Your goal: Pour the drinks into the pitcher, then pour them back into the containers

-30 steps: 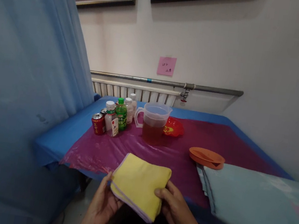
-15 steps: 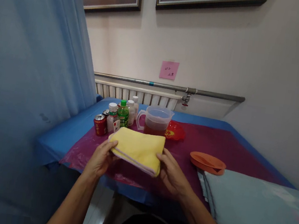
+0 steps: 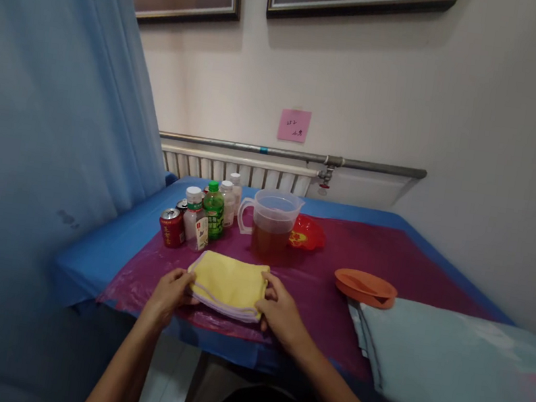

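In the head view, a folded yellow cloth point(image 3: 228, 282) is being held between the two hands, near the front edge of the table point(image 3: 107, 245) and left of that edge's middle. Its left side is being pinched by the left hand point(image 3: 171, 295), with the thumb being laid on top; its right side is being pinched by the right hand point(image 3: 279, 312), between thumb and fingers. Whether the cloth's weight is being borne by the purple sheet point(image 3: 404, 260) beneath cannot be told. The left hand's lower fingers are being partly hidden by the cloth, and its underside is being kept from sight.

Toward the back edge, the red plate point(image 3: 312, 235) is being partly covered by the jug point(image 3: 275, 219). Near the left edge, a second can is being mostly screened by the red can point(image 3: 173, 227) and the front bottle point(image 3: 195, 221); something red behind the green bottle point(image 3: 213, 212) is being left too hidden to name. At the front right corner, the blanket point(image 3: 454, 367) is being cut off by the frame.
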`<state>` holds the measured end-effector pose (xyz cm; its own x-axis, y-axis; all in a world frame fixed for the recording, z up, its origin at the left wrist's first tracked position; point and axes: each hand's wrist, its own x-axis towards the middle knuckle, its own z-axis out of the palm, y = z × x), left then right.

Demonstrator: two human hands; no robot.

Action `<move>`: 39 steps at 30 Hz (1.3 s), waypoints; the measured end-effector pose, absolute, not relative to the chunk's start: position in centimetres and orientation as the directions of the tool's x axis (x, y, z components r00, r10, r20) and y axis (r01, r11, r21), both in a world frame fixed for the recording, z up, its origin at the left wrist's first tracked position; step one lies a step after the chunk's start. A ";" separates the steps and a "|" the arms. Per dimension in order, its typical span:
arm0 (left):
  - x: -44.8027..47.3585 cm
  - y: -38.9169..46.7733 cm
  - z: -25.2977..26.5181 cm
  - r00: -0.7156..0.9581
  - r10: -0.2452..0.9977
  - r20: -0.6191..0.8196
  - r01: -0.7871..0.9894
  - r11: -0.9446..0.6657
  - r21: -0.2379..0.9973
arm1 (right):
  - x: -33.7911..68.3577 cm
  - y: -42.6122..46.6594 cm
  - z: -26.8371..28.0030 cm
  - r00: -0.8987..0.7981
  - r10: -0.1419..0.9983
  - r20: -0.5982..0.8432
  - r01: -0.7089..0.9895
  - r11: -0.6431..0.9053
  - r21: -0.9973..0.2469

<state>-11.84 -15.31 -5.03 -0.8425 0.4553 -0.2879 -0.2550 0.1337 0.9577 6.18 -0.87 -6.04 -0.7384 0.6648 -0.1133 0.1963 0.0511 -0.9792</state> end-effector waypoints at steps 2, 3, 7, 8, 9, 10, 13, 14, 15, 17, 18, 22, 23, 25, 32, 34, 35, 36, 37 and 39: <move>-12.1 -16.1 -4.9 -0.860 0.454 -0.233 -0.143 0.223 0.964 | 6.1 -0.7 -6.2 -0.757 0.651 -0.063 0.203 0.143 -0.969; -12.3 -16.7 -4.9 -0.869 0.451 -0.205 -0.081 0.280 0.957 | 6.2 -0.7 -6.3 -0.766 0.642 -0.041 0.215 0.195 -0.957; -12.9 -19.2 -4.4 -0.908 0.419 0.002 0.230 0.496 0.838 | 7.5 -1.1 -5.7 -0.785 0.615 0.074 0.262 0.438 -0.860; -12.9 -19.4 -4.1 -0.901 0.427 0.076 0.314 0.522 0.793 | 7.7 -1.3 -5.3 -0.789 0.604 0.114 0.265 0.502 -0.824; -12.8 -19.3 -3.8 -0.883 0.447 0.146 0.394 0.533 0.749 | 7.9 -1.5 -4.8 -0.794 0.589 0.154 0.264 0.561 -0.784; -12.7 -18.7 -3.6 -0.853 0.478 0.207 0.469 0.532 0.705 | 7.8 -1.8 -4.3 -0.798 0.571 0.193 0.260 0.616 -0.744; -11.8 -15.5 -3.5 -0.732 0.595 0.332 0.655 0.480 0.584 | 6.8 -2.5 -3.1 -0.811 0.513 0.281 0.246 0.736 -0.631; -11.4 -14.1 -3.8 -0.693 0.627 0.357 0.699 0.462 0.546 | 6.3 -2.5 -3.0 -0.818 0.492 0.298 0.245 0.767 -0.592; -11.0 -12.9 -4.2 -0.660 0.651 0.375 0.733 0.450 0.510 | 5.8 -2.3 -3.1 -0.830 0.462 0.313 0.246 0.806 -0.539; -10.4 -11.0 -5.5 -0.618 0.681 0.392 0.776 0.449 0.443 | 5.3 -1.6 -3.9 -0.851 0.413 0.324 0.265 0.871 -0.414; -10.3 -10.5 -6.2 -0.606 0.691 0.394 0.788 0.456 0.413 | 5.3 -1.1 -4.5 -0.856 0.407 0.318 0.278 0.882 -0.381; -10.5 -10.6 -8.6 -0.579 0.711 0.399 0.815 0.481 0.324 | 6.2 0.1 -6.8 -0.860 0.423 0.284 0.314 0.879 -0.360; -10.5 -10.8 -8.9 -0.575 0.712 0.404 0.818 0.483 0.312 | 6.5 0.2 -7.1 -0.860 0.424 0.283 0.317 0.880 -0.355; -10.6 -11.1 -9.1 -0.569 0.710 0.415 0.822 0.482 0.303 | 6.8 0.1 -7.4 -0.858 0.427 0.284 0.325 0.881 -0.343; -12.0 -11.1 -10.7 -0.468 0.767 0.439 0.881 0.439 0.173 | 7.1 0.0 -7.1 -0.860 0.419 0.291 0.320 0.888 -0.331; -12.8 -11.0 -11.5 -0.435 0.793 0.426 0.898 0.416 0.143 | 7.4 -0.1 -7.2 -0.857 0.427 0.288 0.327 0.883 -0.336; -13.2 -11.0 -11.8 -0.420 0.808 0.413 0.906 0.402 0.133 | 7.6 -0.1 -7.2 -0.855 0.433 0.285 0.334 0.881 -0.336; -13.5 -11.0 -12.1 -0.413 0.819 0.399 0.909 0.397 0.127 | 7.7 -0.1 -7.3 -0.854 0.437 0.283 0.339 0.879 -0.335; -13.6 -11.0 -12.2 -0.413 0.826 0.383 0.909 0.398 0.122 | 7.9 -0.1 -7.3 -0.854 0.439 0.280 0.343 0.879 -0.332; -13.5 -11.1 -12.0 -0.427 0.832 0.355 0.903 0.414 0.115 | 8.3 -0.1 -7.4 -0.855 0.434 0.285 0.339 0.882 -0.327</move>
